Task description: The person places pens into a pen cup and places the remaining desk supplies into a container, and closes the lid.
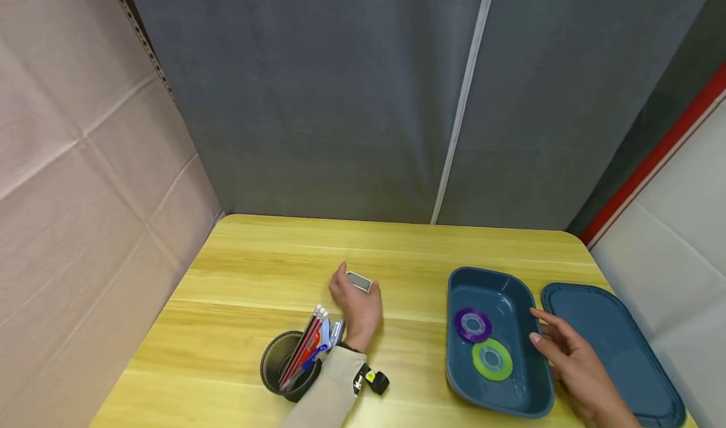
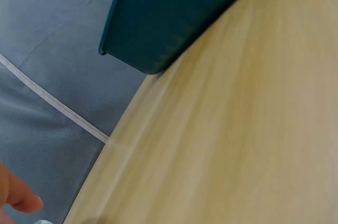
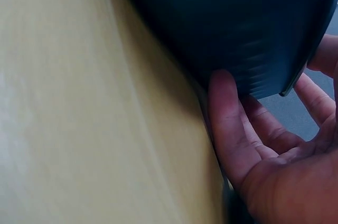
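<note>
My left hand (image 1: 360,311) holds a small rectangular block (image 1: 359,281) with a grey face and white edges, above the middle of the table; its kind is unclear. In the left wrist view only a fingertip (image 2: 24,195) shows at the lower left. A deep blue plastic box (image 1: 482,399) stands to the right. Inside it lie a purple ring-shaped roll (image 1: 464,334) and a lime green one (image 1: 502,371), both like tape. At the box's right wall is my right hand (image 1: 578,362), gripping the rim with fingertips over the edge and others against the outside.
Beside my left forearm, a black pen cup (image 1: 271,358) contains pencils (image 1: 300,352), a blue pen and other stationery. A flat blue lid (image 1: 618,346) lies right of the box. Grey curtain (image 1: 329,100) borders the wooden table's (image 1: 227,302) far edge.
</note>
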Available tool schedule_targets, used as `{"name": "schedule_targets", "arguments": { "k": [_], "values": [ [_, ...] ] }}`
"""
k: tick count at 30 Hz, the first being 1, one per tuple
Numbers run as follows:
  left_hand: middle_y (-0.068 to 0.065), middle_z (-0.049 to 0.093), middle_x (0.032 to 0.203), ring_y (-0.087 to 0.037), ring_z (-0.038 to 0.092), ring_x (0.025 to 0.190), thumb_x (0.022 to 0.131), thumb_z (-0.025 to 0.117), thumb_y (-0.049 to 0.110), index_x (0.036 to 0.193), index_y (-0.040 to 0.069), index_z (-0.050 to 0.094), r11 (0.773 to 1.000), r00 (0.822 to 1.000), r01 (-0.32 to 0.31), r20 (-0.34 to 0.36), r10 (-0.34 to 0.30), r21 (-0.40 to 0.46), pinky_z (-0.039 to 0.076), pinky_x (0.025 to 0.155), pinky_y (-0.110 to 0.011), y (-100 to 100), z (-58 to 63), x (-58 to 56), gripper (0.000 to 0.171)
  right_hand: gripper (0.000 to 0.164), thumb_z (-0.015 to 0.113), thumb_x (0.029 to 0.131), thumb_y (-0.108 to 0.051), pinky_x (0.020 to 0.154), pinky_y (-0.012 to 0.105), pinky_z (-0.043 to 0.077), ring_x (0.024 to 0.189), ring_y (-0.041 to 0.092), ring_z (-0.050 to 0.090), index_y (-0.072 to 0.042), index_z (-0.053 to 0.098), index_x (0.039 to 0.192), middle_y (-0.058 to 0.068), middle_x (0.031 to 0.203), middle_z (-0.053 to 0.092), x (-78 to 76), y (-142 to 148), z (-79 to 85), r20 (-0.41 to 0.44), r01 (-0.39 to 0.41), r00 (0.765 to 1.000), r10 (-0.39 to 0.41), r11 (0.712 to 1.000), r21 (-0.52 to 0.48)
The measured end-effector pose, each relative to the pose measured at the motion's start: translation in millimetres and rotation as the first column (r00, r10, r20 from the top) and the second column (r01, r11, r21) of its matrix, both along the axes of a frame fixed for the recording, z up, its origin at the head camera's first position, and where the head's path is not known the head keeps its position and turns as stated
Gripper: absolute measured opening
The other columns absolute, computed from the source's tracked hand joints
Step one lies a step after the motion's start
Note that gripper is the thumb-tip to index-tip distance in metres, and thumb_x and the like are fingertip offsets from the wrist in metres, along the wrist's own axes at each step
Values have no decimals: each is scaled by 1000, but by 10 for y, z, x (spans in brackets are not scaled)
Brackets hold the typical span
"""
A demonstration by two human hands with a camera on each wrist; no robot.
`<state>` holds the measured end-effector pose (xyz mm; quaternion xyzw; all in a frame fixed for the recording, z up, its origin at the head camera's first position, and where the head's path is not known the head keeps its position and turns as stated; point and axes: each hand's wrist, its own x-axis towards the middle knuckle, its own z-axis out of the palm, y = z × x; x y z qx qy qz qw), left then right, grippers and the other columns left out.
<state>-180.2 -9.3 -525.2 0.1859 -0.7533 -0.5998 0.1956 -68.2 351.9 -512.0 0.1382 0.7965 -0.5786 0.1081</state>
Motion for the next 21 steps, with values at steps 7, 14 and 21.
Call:
{"name": "schedule_targets", "arguments": {
  "k": [7,14,21],
  "values": [
    [-22,32,163,-46,47,141,85,79,-4,160,-2,36,999,999,36,-7,-36,-11,53,109,-51,-5,-79,-13,86,69,59,108,-47,75,34,58,105,-3,57,-29,29,167,-11,138,46,3,6,-8,-2,-4,1000,4,1000,6],
    [-24,27,166,-43,55,131,78,84,-4,141,-6,58,997,996,80,-36,-80,-18,51,112,-50,-2,-71,4,69,69,58,108,-48,75,34,57,106,-3,56,-29,29,167,-3,145,44,5,3,-4,4,-7,1000,7,1000,17],
    [-28,40,153,-47,49,135,79,86,-1,135,3,64,992,992,122,-29,-124,-39,50,109,-55,15,-59,39,60,69,58,108,-48,73,33,55,106,-3,54,-29,29,167,-6,141,45,8,9,-7,1,-7,1000,7,1000,28]
  ]
}}
